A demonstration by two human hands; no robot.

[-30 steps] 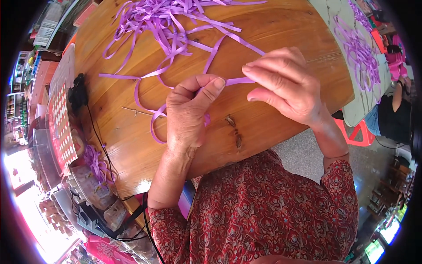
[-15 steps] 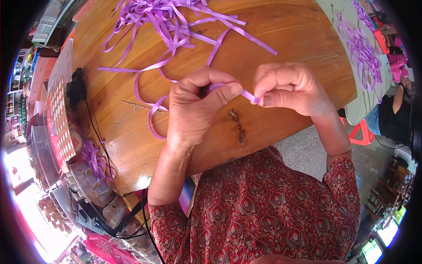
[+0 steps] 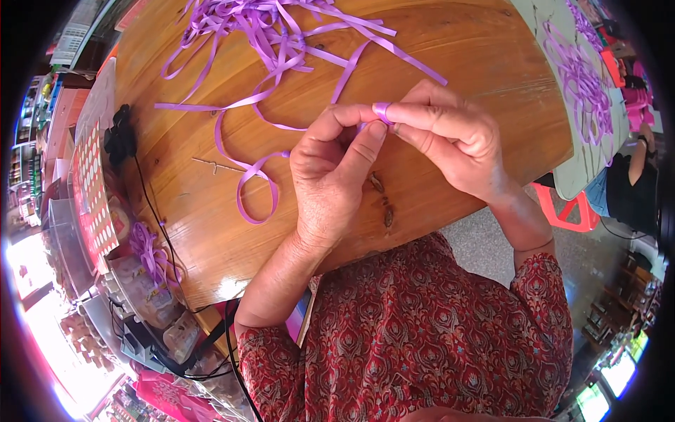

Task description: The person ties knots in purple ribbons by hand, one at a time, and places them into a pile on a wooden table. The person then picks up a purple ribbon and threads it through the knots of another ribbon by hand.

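Between my fingertips, above the wooden table, is a short stretch of purple ribbon (image 3: 382,110) bent into a small loop. My left hand (image 3: 339,156) pinches it with thumb and forefinger; the ribbon's run inside that palm is mostly hidden. From the other side my right hand (image 3: 450,133) grips the loop between thumb and fingers, the fingertips of both hands nearly touching. A loose purple ribbon (image 3: 271,204) curls on the table left of my left wrist. Farther off lies a tangled heap of purple ribbons (image 3: 260,32), several tails reaching toward my hands.
A thin twisted wire tool (image 3: 216,166) lies on the wooden table (image 3: 485,56). Along the left edge are a black object with a cord (image 3: 121,135) and a dotted red-white sheet (image 3: 93,183). Another ribbon pile (image 3: 583,91) sits on a pale table at right, beside a seated person (image 3: 629,176).
Both hands have come together and moved slightly away from me. The straight ribbon end between them is now bent into a loop, and the right fingers have shifted over it.
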